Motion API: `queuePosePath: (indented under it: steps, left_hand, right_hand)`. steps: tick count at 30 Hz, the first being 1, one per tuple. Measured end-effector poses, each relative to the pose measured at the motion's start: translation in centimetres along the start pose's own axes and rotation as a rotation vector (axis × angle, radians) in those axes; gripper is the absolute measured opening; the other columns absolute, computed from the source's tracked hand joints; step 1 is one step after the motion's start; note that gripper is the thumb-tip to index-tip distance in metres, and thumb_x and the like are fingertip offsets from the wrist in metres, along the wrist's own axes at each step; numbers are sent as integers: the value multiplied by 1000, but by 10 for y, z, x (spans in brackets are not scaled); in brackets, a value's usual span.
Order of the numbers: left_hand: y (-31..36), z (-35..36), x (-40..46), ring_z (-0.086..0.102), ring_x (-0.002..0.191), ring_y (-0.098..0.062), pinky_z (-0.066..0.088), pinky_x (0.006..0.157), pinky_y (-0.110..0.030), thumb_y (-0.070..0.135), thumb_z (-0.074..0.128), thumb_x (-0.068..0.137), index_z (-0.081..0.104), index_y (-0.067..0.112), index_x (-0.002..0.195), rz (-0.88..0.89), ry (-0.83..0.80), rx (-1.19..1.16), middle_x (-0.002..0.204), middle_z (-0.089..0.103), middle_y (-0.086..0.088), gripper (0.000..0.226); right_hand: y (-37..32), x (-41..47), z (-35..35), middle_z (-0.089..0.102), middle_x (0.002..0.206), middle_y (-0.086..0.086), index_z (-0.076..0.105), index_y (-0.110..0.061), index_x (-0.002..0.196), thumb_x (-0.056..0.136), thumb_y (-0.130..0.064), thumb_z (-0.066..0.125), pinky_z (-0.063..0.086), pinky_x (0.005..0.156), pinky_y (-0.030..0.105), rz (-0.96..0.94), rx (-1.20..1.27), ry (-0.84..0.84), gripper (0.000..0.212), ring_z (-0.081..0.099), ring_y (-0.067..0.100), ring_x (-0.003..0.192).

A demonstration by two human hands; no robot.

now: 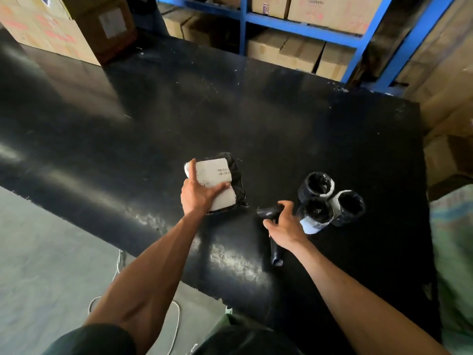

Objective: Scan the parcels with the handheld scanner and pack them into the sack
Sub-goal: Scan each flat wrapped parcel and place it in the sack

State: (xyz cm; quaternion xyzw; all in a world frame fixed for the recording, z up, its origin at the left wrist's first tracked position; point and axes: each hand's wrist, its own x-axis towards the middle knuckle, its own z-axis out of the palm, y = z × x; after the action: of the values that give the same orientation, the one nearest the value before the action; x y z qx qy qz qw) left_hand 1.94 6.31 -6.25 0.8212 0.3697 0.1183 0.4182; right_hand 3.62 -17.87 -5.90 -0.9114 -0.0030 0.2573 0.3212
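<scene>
A flat black parcel point(236, 176) with a white barcode label lies on the black table point(179, 111). My left hand point(198, 194) grips its near left edge, thumb and a finger on the label. My right hand point(285, 228) is closed on a black handheld scanner point(270, 212), whose head points left toward the parcel and whose handle sticks out below my wrist. Three black cylindrical parcels point(330, 201) with white labels stand together just right of the scanner. A pale green woven sack point(453, 252) shows at the right edge.
Cardboard boxes point(76, 24) stand on the table's far left corner. Blue shelving point(302, 29) holding more boxes runs along the back. A white cable point(176, 319) lies on the grey floor at the lower left, below the table's edge.
</scene>
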Motion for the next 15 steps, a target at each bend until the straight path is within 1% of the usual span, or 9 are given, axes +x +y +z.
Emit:
queuePosePath:
  steps: [3,5,8,10,13,15]
  left_hand:
    - [2,3,-5,64,107,-29,44,80,-31,63,88,57,28,45,145,32,-15,-9,118,67,-3,109]
    - [4,5,-9,64,110,-28,46,84,-31,62,89,56,29,45,146,47,-28,-31,121,67,-1,109]
    - [10,7,-13,64,110,-25,53,93,-36,64,89,53,30,47,144,71,-51,-60,120,67,3,110]
    - [16,10,-17,63,106,-21,53,94,-36,63,91,53,32,47,142,92,-74,-76,114,65,8,108]
    - [30,13,-24,60,102,-15,50,91,-29,61,91,55,33,47,142,141,-108,-86,112,62,12,106]
    - [41,15,-30,58,100,-12,46,87,-24,60,91,57,33,46,143,176,-131,-89,112,59,14,105]
  right_hand:
    - [18,0,13,68,115,12,32,-16,134,85,-33,74,51,89,36,74,25,30,66,68,33,104]
    - [25,-2,18,65,121,13,34,-13,131,82,-29,79,48,87,33,92,92,39,69,65,31,106]
    - [33,-4,21,61,124,15,33,-11,132,83,-23,82,42,82,28,112,166,19,70,60,27,96]
    - [37,-5,21,58,125,16,32,-11,133,84,-21,81,40,81,25,114,179,1,69,55,23,92]
    - [41,-7,15,58,129,15,33,-12,134,84,-27,81,41,83,25,115,175,-37,70,56,24,96]
    - [39,-9,3,59,131,11,35,-16,136,84,-40,77,46,89,31,104,46,-78,71,62,30,108]
